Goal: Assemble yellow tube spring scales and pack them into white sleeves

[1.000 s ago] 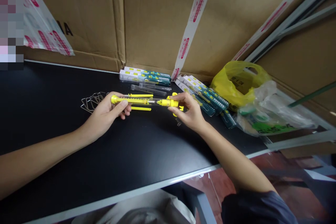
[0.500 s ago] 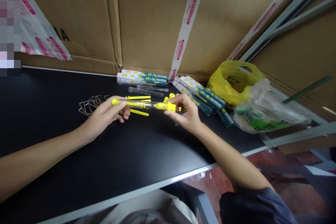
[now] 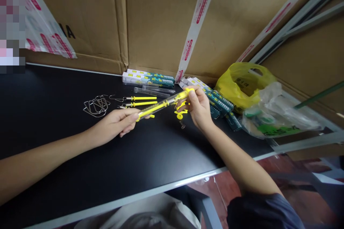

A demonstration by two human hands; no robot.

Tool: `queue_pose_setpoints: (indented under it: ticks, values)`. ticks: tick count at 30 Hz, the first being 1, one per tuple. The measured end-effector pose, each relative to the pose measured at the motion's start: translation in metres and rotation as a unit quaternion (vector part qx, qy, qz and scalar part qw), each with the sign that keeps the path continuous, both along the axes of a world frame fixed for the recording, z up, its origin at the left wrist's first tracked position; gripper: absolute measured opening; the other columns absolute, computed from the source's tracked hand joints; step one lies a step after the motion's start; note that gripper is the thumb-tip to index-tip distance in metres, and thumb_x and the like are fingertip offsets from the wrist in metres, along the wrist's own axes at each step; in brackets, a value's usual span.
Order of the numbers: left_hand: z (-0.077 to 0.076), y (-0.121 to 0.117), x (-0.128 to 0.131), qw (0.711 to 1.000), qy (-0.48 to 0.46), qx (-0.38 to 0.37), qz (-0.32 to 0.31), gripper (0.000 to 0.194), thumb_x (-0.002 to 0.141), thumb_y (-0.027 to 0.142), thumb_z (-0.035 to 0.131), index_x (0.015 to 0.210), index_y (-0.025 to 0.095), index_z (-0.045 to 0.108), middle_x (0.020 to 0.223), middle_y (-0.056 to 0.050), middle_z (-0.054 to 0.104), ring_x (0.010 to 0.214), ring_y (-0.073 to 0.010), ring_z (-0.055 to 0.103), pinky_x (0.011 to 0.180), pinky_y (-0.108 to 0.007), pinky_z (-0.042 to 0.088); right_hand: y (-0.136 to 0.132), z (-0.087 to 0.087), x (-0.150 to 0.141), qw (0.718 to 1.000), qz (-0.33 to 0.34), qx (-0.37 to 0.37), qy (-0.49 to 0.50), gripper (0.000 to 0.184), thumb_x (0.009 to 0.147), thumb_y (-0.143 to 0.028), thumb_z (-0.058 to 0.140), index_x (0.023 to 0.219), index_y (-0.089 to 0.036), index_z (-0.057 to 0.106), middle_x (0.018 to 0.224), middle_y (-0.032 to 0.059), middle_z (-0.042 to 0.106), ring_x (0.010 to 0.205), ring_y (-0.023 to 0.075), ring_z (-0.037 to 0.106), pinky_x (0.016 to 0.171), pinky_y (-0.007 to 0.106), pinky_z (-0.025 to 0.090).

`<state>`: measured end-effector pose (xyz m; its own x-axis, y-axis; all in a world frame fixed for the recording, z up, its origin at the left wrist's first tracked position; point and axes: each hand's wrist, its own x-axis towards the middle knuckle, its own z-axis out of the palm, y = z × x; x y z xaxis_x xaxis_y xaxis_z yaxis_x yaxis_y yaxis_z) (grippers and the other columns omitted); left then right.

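Observation:
A clear-tubed spring scale [image 3: 165,104] with yellow parts inside slants between my two hands above the black table. My left hand [image 3: 119,121] pinches its lower left end. My right hand [image 3: 200,107] is closed around the yellow cap at its raised right end. Behind my left hand lie yellow rods with metal hooks [image 3: 142,104]. A tangle of bent wire hooks [image 3: 96,106] rests further left. Beneath my right hand are small yellow caps [image 3: 180,115] and a thin coil spring [image 3: 182,125].
Clear plastic tubes [image 3: 153,91] lie before the stacked printed boxes [image 3: 150,78] at the back. More boxes [image 3: 220,100] fan out on the right, beside a yellow plastic bag [image 3: 242,82] and a clear bag [image 3: 279,114]. Large cardboard [image 3: 161,18] stands behind the black table [image 3: 161,157].
The spring scale has gone from nearly level to slanted, its right end raised. My right hand has moved up onto the end cap, and my left hand has shifted lower and to the right.

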<state>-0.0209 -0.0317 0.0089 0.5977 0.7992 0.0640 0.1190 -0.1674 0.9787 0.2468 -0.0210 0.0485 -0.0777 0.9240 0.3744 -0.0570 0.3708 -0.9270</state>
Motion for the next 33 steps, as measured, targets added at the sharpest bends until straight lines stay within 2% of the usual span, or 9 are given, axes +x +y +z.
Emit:
queue_pose_setpoints:
  ticks: [4,7,10,14,16,19,22,26,33]
  values:
    - [0.002,-0.006,0.002,0.999,0.028,-0.009,-0.041,0.036,0.090,0.050,0.054,0.093,0.014,0.061,0.056,0.007,0.043,0.049,-0.0075,0.043,0.049,-0.021,0.039,0.002,0.001,0.001,0.999,0.006,-0.032,0.025,0.032,0.083,-0.050,0.066,0.098,-0.023,0.057,0.074,-0.0024,0.061,0.060,0.0110,0.064,0.047,0.020,0.055]
    - [0.003,-0.009,0.004,0.998,0.045,-0.016,-0.041,0.029,0.084,0.044,0.063,0.088,0.015,0.061,0.062,0.004,0.053,0.054,-0.0086,0.051,0.056,-0.022,0.043,0.000,0.002,0.000,0.998,0.034,-0.051,0.031,0.032,0.082,-0.048,0.066,0.101,-0.023,0.059,0.073,-0.0025,0.061,0.061,0.0118,0.065,0.048,0.021,0.057]
    - [0.006,-0.011,0.004,0.998,0.042,0.008,-0.054,0.024,0.080,0.038,0.069,0.082,0.016,0.061,0.070,0.001,0.061,0.065,-0.0118,0.059,0.066,-0.025,0.046,-0.001,0.001,-0.002,0.996,0.057,-0.063,0.030,0.032,0.082,-0.047,0.067,0.101,-0.023,0.060,0.071,-0.0033,0.060,0.061,0.0123,0.065,0.051,0.024,0.059]
    - [0.013,-0.014,0.004,0.993,0.034,0.007,-0.112,0.027,0.083,0.037,0.065,0.098,0.015,0.061,0.081,-0.003,0.067,0.075,-0.0152,0.062,0.075,-0.028,0.047,-0.004,-0.002,-0.006,0.993,0.093,-0.072,0.016,0.033,0.082,-0.047,0.068,0.101,-0.022,0.061,0.073,-0.0019,0.064,0.063,0.0132,0.067,0.055,0.026,0.061]
    - [0.014,-0.016,0.006,0.993,0.028,-0.007,-0.117,0.032,0.085,0.040,0.061,0.103,0.014,0.060,0.079,-0.002,0.065,0.073,-0.0148,0.061,0.073,-0.028,0.047,-0.007,-0.004,-0.011,0.990,0.120,-0.074,0.003,0.032,0.083,-0.046,0.068,0.102,-0.021,0.061,0.077,-0.0001,0.066,0.064,0.0130,0.067,0.056,0.026,0.061]
    - [0.011,-0.019,0.011,0.997,0.026,-0.013,-0.071,0.037,0.085,0.043,0.060,0.110,0.015,0.059,0.074,0.002,0.059,0.071,-0.0129,0.057,0.069,-0.026,0.047,-0.012,-0.006,-0.019,0.985,0.156,-0.077,-0.018,0.032,0.084,-0.044,0.068,0.103,-0.020,0.062,0.079,0.0012,0.067,0.065,0.0121,0.065,0.056,0.025,0.060]
    - [0.009,-0.024,0.016,0.997,0.024,-0.054,-0.053,0.038,0.082,0.043,0.063,0.109,0.017,0.057,0.074,0.003,0.056,0.067,-0.0120,0.054,0.061,-0.023,0.047,-0.016,-0.008,-0.025,0.979,0.180,-0.080,-0.045,0.032,0.084,-0.043,0.068,0.103,-0.018,0.064,0.082,0.0031,0.068,0.068,0.0121,0.065,0.058,0.024,0.060]
    - [0.009,-0.028,0.019,0.993,0.015,-0.099,-0.069,0.036,0.085,0.044,0.060,0.109,0.017,0.056,0.070,0.003,0.054,0.058,-0.0106,0.051,0.046,-0.019,0.043,-0.016,-0.007,-0.025,0.977,0.196,-0.067,-0.050,0.027,0.085,-0.038,0.068,0.102,-0.018,0.067,0.083,0.0024,0.066,0.068,0.0106,0.064,0.059,0.023,0.060]
    - [0.010,-0.028,0.017,0.989,-0.021,-0.115,-0.094,0.033,0.088,0.042,0.058,0.108,0.016,0.057,0.071,0.002,0.058,0.058,-0.0093,0.051,0.047,-0.017,0.043,-0.017,-0.004,-0.023,0.975,0.208,-0.053,-0.054,0.025,0.086,-0.036,0.066,0.105,-0.019,0.068,0.084,0.0015,0.062,0.068,0.0100,0.063,0.059,0.023,0.060]
